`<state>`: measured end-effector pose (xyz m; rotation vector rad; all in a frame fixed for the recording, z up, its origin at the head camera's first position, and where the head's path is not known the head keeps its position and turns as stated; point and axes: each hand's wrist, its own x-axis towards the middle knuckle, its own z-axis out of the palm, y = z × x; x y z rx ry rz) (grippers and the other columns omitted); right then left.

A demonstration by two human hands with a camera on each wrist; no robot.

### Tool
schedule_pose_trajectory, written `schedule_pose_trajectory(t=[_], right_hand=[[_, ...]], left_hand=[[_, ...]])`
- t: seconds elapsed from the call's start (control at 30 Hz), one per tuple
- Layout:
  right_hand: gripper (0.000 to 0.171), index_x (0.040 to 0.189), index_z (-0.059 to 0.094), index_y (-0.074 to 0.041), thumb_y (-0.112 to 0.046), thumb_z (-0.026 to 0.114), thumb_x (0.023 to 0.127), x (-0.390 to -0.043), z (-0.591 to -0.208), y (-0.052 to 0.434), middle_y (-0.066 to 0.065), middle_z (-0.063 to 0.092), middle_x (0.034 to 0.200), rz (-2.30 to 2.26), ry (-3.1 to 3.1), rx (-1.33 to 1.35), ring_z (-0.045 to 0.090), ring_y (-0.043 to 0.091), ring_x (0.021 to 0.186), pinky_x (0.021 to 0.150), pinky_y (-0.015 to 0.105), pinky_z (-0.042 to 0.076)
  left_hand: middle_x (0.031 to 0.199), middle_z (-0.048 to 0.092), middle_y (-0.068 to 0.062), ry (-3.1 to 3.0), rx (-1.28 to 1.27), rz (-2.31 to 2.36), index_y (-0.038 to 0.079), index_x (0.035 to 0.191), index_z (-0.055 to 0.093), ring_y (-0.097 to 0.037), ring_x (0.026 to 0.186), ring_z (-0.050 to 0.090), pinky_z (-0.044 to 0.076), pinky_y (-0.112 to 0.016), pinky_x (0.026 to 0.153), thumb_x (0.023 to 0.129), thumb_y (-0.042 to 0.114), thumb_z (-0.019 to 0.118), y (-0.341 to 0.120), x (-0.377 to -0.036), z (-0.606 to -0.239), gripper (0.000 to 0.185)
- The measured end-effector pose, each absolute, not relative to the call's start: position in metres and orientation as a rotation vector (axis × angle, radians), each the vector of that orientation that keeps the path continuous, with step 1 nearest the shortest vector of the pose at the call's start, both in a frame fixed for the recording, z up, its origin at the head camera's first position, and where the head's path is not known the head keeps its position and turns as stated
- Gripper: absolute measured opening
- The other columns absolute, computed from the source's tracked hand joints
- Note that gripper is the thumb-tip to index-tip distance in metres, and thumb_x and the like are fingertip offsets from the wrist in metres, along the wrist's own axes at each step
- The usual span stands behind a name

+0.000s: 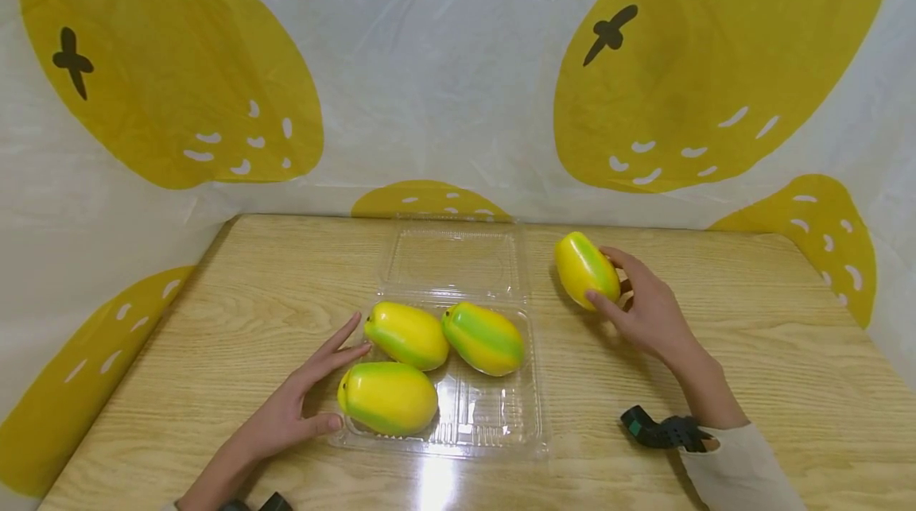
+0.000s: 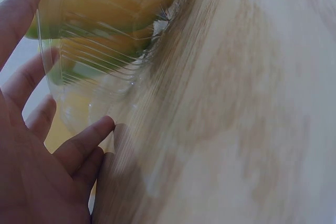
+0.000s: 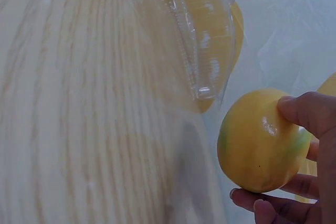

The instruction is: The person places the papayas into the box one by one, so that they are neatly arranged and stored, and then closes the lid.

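On the right, my right hand (image 1: 647, 308) grips a yellow papaya (image 1: 587, 271) with green streaks, thumb on one side and fingers on the other. The right wrist view shows this papaya (image 3: 262, 140) by its rounded end, apart from the table. A clear plastic clamshell box (image 1: 501, 416) lies with its lid opened back. Inside its base are three similar papayas: one at the back left (image 1: 408, 334), one at the back right (image 1: 484, 338), one at the front left (image 1: 389, 398). My left hand (image 1: 289, 408) is spread along the box's left side, fingers fairly straight, at its rim.
The clear lid (image 1: 454, 257) lies flat toward the back of the wooden table (image 1: 787, 336). A white cloth (image 1: 436, 82) printed with large yellow fruit hangs behind the table and at its sides. Black straps (image 1: 669, 431) circle the wrists.
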<state>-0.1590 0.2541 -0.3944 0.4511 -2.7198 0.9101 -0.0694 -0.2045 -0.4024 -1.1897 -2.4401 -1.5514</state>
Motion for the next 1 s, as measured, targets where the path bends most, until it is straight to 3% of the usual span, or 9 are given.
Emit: schedule_pose_trajectory(t=[0.17, 0.33, 0.4, 0.47, 0.53, 0.63, 0.7, 1.0], right_hand=[[0.063, 0.134, 0.036, -0.021, -0.031, 0.066, 0.08, -0.157, -0.387, 0.25, 0.002, 0.052, 0.11, 0.981, -2.678, 0.487, 0.053, 0.017, 0.073, 0.055, 0.027, 0.048], [0.064, 0.135, 0.035, -0.021, -0.028, 0.066, 0.08, -0.154, -0.381, 0.245, 0.001, 0.051, 0.109, 0.992, -2.656, 0.519, 0.053, 0.017, 0.073, 0.055, 0.027, 0.048], [0.064, 0.135, 0.035, -0.021, -0.028, 0.066, 0.08, -0.153, -0.379, 0.244, 0.0, 0.051, 0.109, 0.989, -2.646, 0.529, 0.053, 0.016, 0.072, 0.055, 0.028, 0.048], [0.064, 0.135, 0.034, -0.021, -0.027, 0.066, 0.08, -0.151, -0.377, 0.242, 0.001, 0.051, 0.111, 0.971, -2.635, 0.549, 0.053, 0.015, 0.073, 0.056, 0.03, 0.048], [0.065, 0.136, 0.033, -0.021, -0.026, 0.066, 0.08, -0.149, -0.375, 0.241, 0.0, 0.05, 0.113, 0.942, -2.623, 0.577, 0.053, 0.013, 0.073, 0.056, 0.031, 0.048], [0.067, 0.137, 0.032, -0.021, -0.024, 0.066, 0.08, -0.146, -0.37, 0.238, 0.001, 0.05, 0.116, 0.91, -2.597, 0.632, 0.053, 0.01, 0.073, 0.057, 0.032, 0.049], [0.069, 0.137, 0.031, -0.021, -0.022, 0.067, 0.079, -0.143, -0.367, 0.235, 0.001, 0.05, 0.114, 0.895, -2.582, 0.665, 0.053, 0.009, 0.072, 0.057, 0.031, 0.049], [0.075, 0.138, 0.029, -0.016, -0.012, 0.069, 0.075, -0.127, -0.351, 0.223, 0.001, 0.046, 0.123, 0.891, -2.498, 0.815, 0.056, 0.007, 0.073, 0.06, 0.026, 0.049]], left_hand=[[0.144, 0.011, -0.023, -2.449, -1.179, -1.542, -0.001, 0.132, 0.039, -0.041, 0.13, 0.008, 0.012, -0.061, 0.095, 0.082, 0.033, 0.062, -0.205, -0.068, -0.403, 0.064], [0.144, 0.011, -0.024, -2.443, -1.182, -1.539, -0.001, 0.131, 0.039, -0.042, 0.13, 0.009, 0.012, -0.07, 0.087, 0.081, 0.032, 0.063, -0.204, -0.069, -0.403, 0.065], [0.144, 0.011, -0.024, -2.438, -1.187, -1.541, -0.001, 0.131, 0.039, -0.042, 0.13, 0.009, 0.012, -0.067, 0.09, 0.081, 0.031, 0.064, -0.204, -0.069, -0.403, 0.065], [0.144, 0.011, -0.024, -2.431, -1.189, -1.543, -0.002, 0.131, 0.039, -0.042, 0.13, 0.009, 0.012, -0.056, 0.098, 0.081, 0.03, 0.064, -0.204, -0.068, -0.402, 0.065], [0.144, 0.011, -0.024, -2.426, -1.19, -1.551, -0.002, 0.131, 0.039, -0.042, 0.13, 0.01, 0.012, -0.056, 0.098, 0.081, 0.03, 0.064, -0.204, -0.068, -0.402, 0.065], [0.144, 0.011, -0.024, -2.42, -1.189, -1.561, -0.002, 0.131, 0.039, -0.042, 0.13, 0.009, 0.012, -0.064, 0.093, 0.081, 0.032, 0.063, -0.203, -0.068, -0.402, 0.065], [0.144, 0.01, -0.024, -2.416, -1.19, -1.575, -0.002, 0.131, 0.039, -0.042, 0.13, 0.009, 0.01, -0.073, 0.083, 0.081, 0.032, 0.063, -0.203, -0.068, -0.401, 0.065], [0.145, 0.011, -0.023, -2.436, -1.177, -1.557, -0.001, 0.132, 0.039, -0.041, 0.13, 0.009, 0.01, -0.073, 0.083, 0.082, 0.033, 0.063, -0.202, -0.067, -0.404, 0.065]])
